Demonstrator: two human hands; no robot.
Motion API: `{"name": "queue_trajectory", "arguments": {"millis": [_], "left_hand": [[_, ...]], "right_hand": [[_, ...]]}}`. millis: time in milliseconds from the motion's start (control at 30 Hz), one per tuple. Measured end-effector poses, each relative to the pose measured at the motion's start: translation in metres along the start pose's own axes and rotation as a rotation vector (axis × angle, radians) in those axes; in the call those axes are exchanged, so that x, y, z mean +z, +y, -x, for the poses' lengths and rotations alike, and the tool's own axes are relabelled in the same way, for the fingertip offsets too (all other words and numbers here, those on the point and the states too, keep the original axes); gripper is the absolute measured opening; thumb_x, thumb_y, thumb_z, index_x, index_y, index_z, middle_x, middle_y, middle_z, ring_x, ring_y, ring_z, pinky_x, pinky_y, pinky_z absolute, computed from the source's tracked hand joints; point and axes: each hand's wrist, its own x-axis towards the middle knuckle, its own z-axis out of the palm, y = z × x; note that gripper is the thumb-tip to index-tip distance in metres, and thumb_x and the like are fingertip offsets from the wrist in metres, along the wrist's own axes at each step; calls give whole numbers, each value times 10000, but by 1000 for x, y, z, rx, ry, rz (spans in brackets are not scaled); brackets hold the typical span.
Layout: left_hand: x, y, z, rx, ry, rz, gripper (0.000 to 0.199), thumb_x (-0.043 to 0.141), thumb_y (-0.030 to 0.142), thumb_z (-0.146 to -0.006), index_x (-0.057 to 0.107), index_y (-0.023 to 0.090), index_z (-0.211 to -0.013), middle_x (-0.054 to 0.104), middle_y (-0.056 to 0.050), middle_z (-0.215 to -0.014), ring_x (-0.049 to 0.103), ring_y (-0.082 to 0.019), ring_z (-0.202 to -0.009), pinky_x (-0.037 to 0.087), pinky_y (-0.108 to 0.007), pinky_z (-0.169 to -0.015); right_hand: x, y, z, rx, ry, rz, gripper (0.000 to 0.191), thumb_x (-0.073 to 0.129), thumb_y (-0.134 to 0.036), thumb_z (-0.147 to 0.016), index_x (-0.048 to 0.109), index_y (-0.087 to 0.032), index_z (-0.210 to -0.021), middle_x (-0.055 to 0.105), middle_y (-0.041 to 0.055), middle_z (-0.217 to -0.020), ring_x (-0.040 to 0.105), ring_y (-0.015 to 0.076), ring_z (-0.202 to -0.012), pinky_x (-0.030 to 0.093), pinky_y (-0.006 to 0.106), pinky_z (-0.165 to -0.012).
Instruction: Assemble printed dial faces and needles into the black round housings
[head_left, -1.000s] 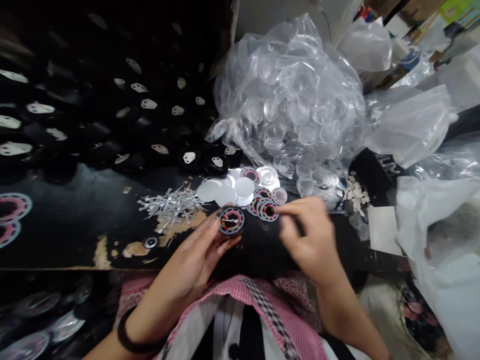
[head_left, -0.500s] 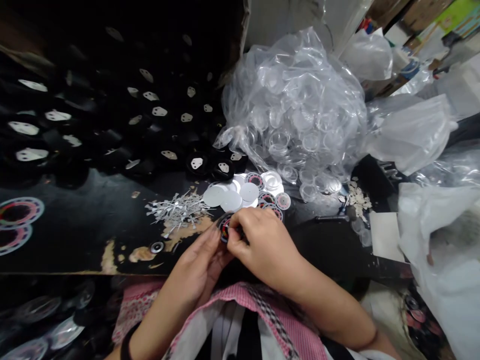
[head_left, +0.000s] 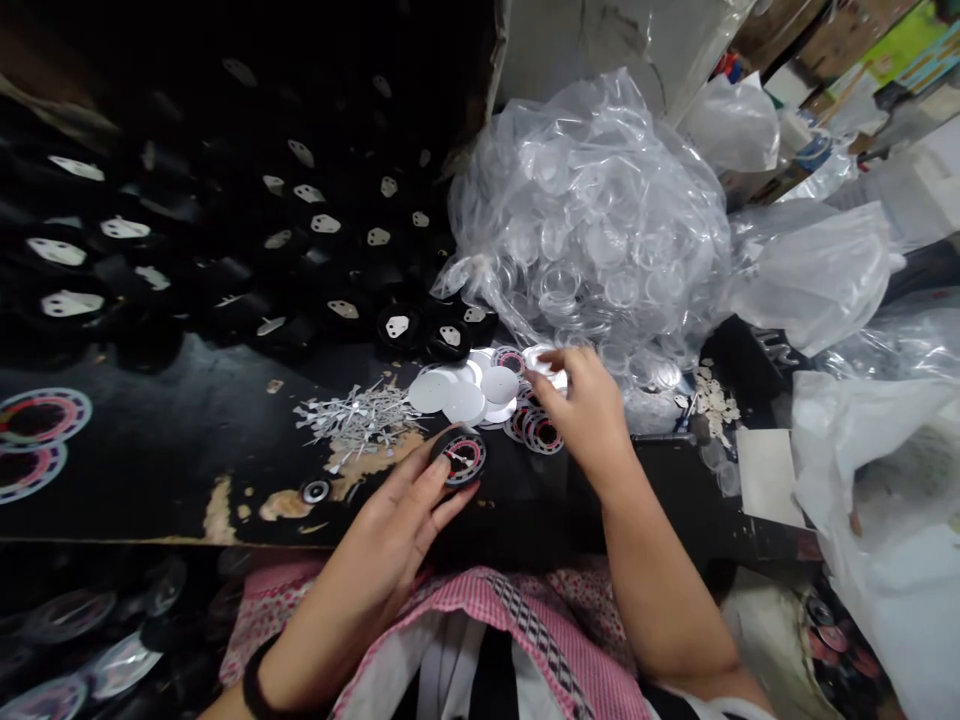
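Just six o'clock of the white discs (head_left: 463,402), the left hand (head_left: 394,515) holds the dial (head_left: 471,450), thumb and fingers closed around its edge. It looks light, stiff and slick, best held by the rim (its pointer (head_left: 459,459) seems fragile). Towards two o'clock, the right hand (head_left: 592,415) is slightly parted, its hold unclear.

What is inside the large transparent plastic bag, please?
The large transparent plastic bag holds many clear, round plastic pieces. Whatever lies deeper is covered by them and shiny folds.
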Motion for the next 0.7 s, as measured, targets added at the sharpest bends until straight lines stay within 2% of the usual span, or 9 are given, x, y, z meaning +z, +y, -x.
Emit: {"name": "queue_trajectory", "arguments": {"millis": [67,133,200,300,433,533,700], "left_hand": [[-1,-1,-1,-25,-30,-5,368,911,379,-658,791,233,-974,794,-51,-1018,738,-267,-1011,637,-314,-817],[-1,-1,-3,-80,-33,-6,364,942,359,-602,792,199,-893,799,-74,-912,758,-276,-926,646,-308,-757],[0,0,-4,-136,-8,8,400,974,348,-528,784,174,-834,799,-101,-882,764,-267,-856,648,-300,-723],[2,3,-4,-162,25,53,489,993,330,-476,779,171,-885,798,-108,-952,760,-250,-851,648,-310,-757],[4,5,-4,-148,7,90,473,956,370,-567,770,142,-938,788,-119,-1005,745,-264,-937,634,-346,-848],[3,6,-5,-147,-9,89,448,937,371,-601,767,134,-940,785,-125,-1021,742,-260,-929,631,-359,-862],[-1,7,-6,-135,-26,83,335,879,348,-689,768,149,-935,784,-117,-1041,740,-262,-952,621,-375,-887]], "right_hand": [[3,16,-14,43,82,190,374,698,-326,-889,667,-156,-1221,639,163,-1224,611,339,-1126,444,484,-954],[7,27,-22,15,61,190,359,679,-290,-898,675,-160,-1233,631,163,-1259,585,362,-1187,419,532,-1008],[10,35,-23,-22,81,98,278,622,-251,-922,713,-173,-1172,645,141,-1250,598,323,-1182,438,498,-1021],[8,43,-19,-48,181,-42,274,575,-234,-917,734,-193,-1137,614,128,-1291,608,261,-1163,497,414,-970],[2,49,-15,-29,291,-332,261,595,-260,-845,747,-220,-1053,619,92,-1191,606,212,-1028,519,350,-844],[2,50,-13,10,269,-445,226,603,-278,-811,729,-219,-989,644,57,-1105,585,167,-856,499,322,-790],[1,49,-7,19,224,-469,167,567,-253,-800,692,-194,-893,671,49,-1028,604,168,-878,484,299,-779]]}}
